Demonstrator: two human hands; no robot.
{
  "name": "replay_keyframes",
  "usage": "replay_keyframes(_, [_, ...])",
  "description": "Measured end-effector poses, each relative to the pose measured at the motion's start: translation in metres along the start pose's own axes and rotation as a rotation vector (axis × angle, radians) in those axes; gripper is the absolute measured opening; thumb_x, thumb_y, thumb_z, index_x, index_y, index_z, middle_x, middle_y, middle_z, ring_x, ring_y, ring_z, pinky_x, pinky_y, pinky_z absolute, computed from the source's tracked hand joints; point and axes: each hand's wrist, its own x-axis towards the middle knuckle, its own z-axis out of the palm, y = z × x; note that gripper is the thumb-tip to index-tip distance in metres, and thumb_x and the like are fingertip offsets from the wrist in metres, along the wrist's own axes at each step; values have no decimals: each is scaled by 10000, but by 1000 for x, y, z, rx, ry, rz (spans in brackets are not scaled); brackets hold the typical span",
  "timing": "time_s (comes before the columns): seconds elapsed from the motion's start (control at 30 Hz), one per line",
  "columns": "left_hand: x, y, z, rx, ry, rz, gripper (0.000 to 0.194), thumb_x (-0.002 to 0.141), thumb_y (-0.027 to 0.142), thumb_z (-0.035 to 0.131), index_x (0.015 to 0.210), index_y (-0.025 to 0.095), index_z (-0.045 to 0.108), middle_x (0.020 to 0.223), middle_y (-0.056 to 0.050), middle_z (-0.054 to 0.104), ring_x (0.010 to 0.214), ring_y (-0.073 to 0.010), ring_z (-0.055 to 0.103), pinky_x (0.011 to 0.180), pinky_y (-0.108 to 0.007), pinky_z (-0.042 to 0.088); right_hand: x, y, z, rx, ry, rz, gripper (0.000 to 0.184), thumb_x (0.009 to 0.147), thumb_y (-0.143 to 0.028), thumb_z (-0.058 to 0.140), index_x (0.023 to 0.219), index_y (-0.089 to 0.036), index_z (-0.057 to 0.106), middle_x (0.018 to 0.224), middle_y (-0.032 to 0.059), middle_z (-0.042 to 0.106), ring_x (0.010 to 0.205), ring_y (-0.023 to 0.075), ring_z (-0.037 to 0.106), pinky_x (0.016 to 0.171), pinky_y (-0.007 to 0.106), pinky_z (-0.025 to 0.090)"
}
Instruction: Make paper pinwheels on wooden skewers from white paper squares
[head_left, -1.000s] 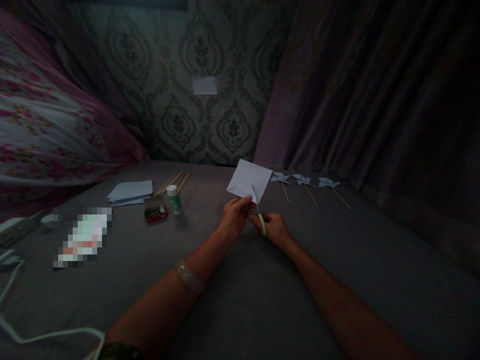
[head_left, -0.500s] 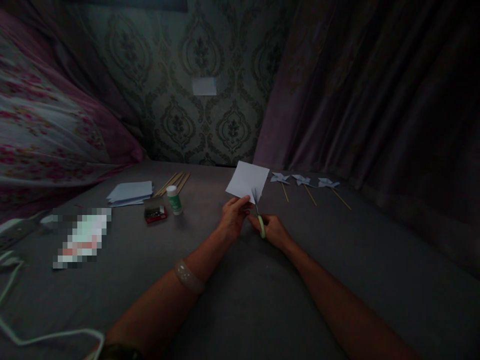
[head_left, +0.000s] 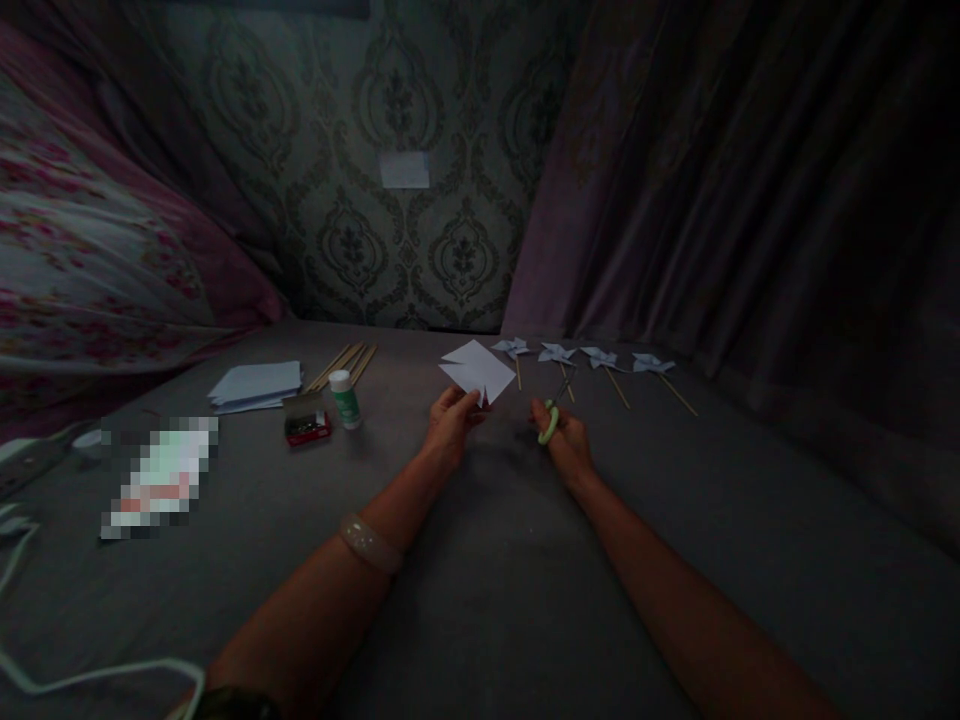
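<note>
My left hand (head_left: 452, 421) pinches a white square sheet of paper (head_left: 478, 368) by its near edge, holding it up off the table. Two slits show in the sheet, one at its left corner and one at the near corner beside my thumb. To the right, my right hand (head_left: 568, 447) grips a pair of scissors (head_left: 550, 424) with light green handles. Their blades point away from me and stand apart from the paper. Behind the hands lie several paper pinwheels (head_left: 556, 354) on wooden sticks, in a row.
Left on the grey-covered table (head_left: 480, 580) are a stack of white paper (head_left: 256, 384), wooden sticks (head_left: 346, 366), a white-and-green bottle (head_left: 345, 400) and a small red box (head_left: 307, 428) with small pieces inside. A white cable (head_left: 97, 668) runs along the near left. Curtains hang either side.
The scissors have come away from the paper and moved right with my right hand. My left hand has shifted slightly left, and the sheet is turned, showing slits. Another pinwheel is uncovered behind it.
</note>
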Motion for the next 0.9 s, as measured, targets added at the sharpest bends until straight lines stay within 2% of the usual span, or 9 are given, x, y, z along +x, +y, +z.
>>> replay_keyframes(0.13, [0,0,-2,18,-20,-46,282,502,274,809,678,179,611,640,19,581,548,-97,552,509,-213,411,8,10,-3,107,30,12,523,633,-701,612,630,-179,590,561,-24,492,580,125,436,550,255,322])
replay_keyframes(0.37, [3,-1,-3,2,-49,-127,276,485,270,794,676,178,617,687,5,593,561,-93,522,478,-200,393,12,15,-3,228,61,-2,456,633,-637,652,599,-184,603,523,-31,505,604,132,468,593,255,343])
replay_keyframes(0.6, [4,-1,-2,-7,-30,-165,250,439,250,753,613,172,591,632,19,551,551,-91,492,456,-196,359,10,12,-1,321,28,44,348,529,-502,723,578,-182,595,560,-37,547,568,108,440,565,250,337])
replay_keyframes(0.73, [4,-1,-1,1,-18,-169,245,431,252,736,602,167,582,638,16,549,540,-83,478,438,-195,317,10,13,1,343,18,89,348,493,-479,742,582,-179,588,514,-64,489,525,91,389,531,246,311])
replay_keyframes(0.9, [5,-2,-3,43,-16,-160,253,439,258,752,593,171,571,601,23,520,504,-81,446,433,-209,285,11,16,2,338,13,83,379,462,-479,769,592,-168,596,520,-63,497,522,88,396,528,248,321])
